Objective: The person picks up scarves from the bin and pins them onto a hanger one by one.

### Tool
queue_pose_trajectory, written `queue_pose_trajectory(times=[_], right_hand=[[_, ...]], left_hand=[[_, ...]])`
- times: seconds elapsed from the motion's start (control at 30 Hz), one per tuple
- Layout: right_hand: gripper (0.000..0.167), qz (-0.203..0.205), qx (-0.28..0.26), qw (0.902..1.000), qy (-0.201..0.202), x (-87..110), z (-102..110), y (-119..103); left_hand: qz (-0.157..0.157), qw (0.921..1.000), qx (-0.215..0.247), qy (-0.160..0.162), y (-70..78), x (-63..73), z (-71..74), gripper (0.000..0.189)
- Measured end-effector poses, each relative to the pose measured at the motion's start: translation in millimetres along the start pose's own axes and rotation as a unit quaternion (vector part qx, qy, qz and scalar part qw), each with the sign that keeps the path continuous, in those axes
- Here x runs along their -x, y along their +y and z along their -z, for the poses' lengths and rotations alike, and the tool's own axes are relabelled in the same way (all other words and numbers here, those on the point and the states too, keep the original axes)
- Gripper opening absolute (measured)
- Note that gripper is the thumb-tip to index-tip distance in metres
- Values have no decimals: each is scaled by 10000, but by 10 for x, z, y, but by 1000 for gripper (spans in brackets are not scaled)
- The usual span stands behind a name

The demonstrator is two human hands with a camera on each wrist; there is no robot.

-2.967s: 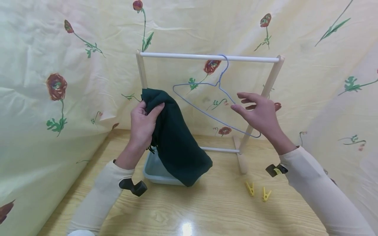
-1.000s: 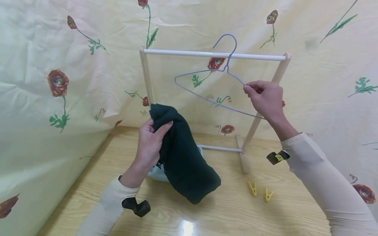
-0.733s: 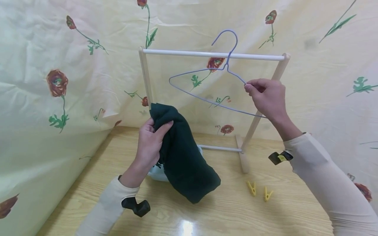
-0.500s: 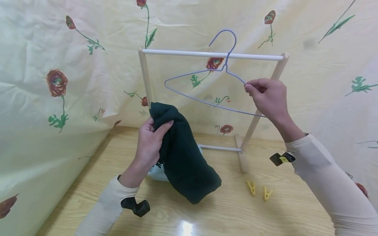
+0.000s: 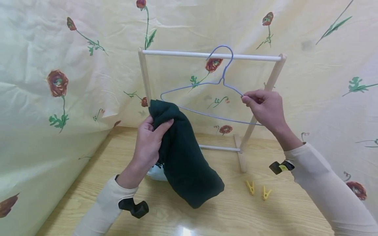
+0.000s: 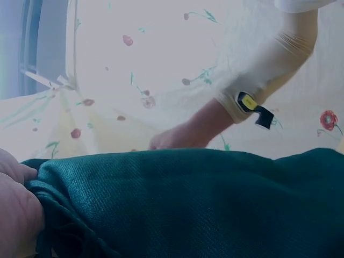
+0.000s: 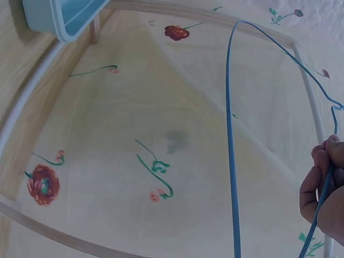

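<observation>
In the head view my left hand (image 5: pixel 147 141) pinches the upper end of a folded dark green scarf (image 5: pixel 189 164), thumb in front. The scarf hangs down to the right, with fringe near the wrist side. My right hand (image 5: pixel 265 108) pinches the right shoulder of a blue wire hanger (image 5: pixel 203 114). Its hook appears in front of the white rod (image 5: pixel 183 55). The hanger's left end passes behind the scarf's top edge. In the right wrist view the fingers curl round the hanger wire (image 7: pixel 231 134). The left wrist view is mostly filled by the scarf (image 6: pixel 177 199).
A wooden-legged rack (image 5: pixel 273 73) carries the rod. A pale blue basin (image 5: pixel 157 173) stands on the wooden table (image 5: pixel 230 216), mostly hidden behind the scarf. Two yellow clothespins (image 5: pixel 250 187) lie at the right. A flowered sheet (image 5: pixel 88 65) forms the backdrop.
My right hand has taken hold of the hanger, lifted it off the rod, then lowered it toward the left hand. The scarf has come lower and slightly right since the earliest frame.
</observation>
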State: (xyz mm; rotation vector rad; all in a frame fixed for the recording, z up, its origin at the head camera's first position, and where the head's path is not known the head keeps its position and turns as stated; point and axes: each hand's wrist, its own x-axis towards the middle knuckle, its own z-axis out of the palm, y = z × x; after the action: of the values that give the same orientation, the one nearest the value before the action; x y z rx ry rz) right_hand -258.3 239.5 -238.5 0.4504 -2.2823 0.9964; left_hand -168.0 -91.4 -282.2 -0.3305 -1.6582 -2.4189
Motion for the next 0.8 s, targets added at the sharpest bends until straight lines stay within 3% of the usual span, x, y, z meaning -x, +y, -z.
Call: queue_pose_trajectory(times=[0.37, 0.8], right_hand=[[14, 2, -259, 9994, -231, 242, -138, 97], [12, -80, -515, 9973, -517, 507, -337, 146]], left_hand=[[-84, 9999, 3, -92, 142, 42, -85, 19], [-147, 9997, -148, 140, 275, 15, -180, 22]])
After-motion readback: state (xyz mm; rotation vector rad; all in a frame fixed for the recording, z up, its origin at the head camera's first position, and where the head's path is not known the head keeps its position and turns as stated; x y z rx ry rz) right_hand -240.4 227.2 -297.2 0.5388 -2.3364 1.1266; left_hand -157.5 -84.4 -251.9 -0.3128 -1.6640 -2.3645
